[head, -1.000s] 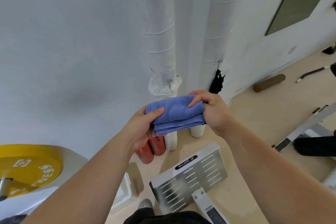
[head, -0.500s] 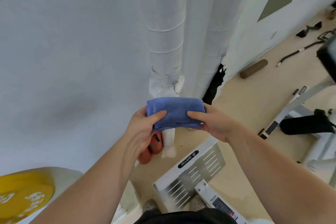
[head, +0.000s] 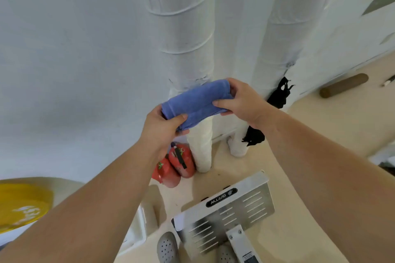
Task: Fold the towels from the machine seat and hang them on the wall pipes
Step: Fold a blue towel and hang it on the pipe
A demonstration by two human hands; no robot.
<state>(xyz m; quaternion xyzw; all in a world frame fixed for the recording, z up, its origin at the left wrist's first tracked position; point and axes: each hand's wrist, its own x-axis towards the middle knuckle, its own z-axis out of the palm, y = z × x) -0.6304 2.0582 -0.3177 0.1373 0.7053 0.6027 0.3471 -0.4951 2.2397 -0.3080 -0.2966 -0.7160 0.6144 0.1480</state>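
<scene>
currently: folded towel held up at the pipes, not hung yet

both hands were clamped on the folded blue terry towel (head: 195,102), one at each end. left hand (head: 163,126) pinched the lower-left end, thumb on top, fingers under. right hand (head: 240,100) gripped the upper-right end, fingers curled over the edge. hands were apart, with the towel spanning between them and tilted up to the right.

the two-end grip looked meant to keep the fold layers from slipping open while carrying.

the towel was in the air in front of the white wrapped vertical wall pipes (head: 188,38); contact with the pipe behind couldn't be told from this angle. no horizontal section to drape over was visible.

below: two red fire extinguishers (head: 177,164) at the pipe base and the perforated metal machine footplate (head: 230,209) by the person's feet. yellow weight plate (head: 21,205) sat low left.

judgement: folding looked done for this one; hanging was the step remaining.
</scene>
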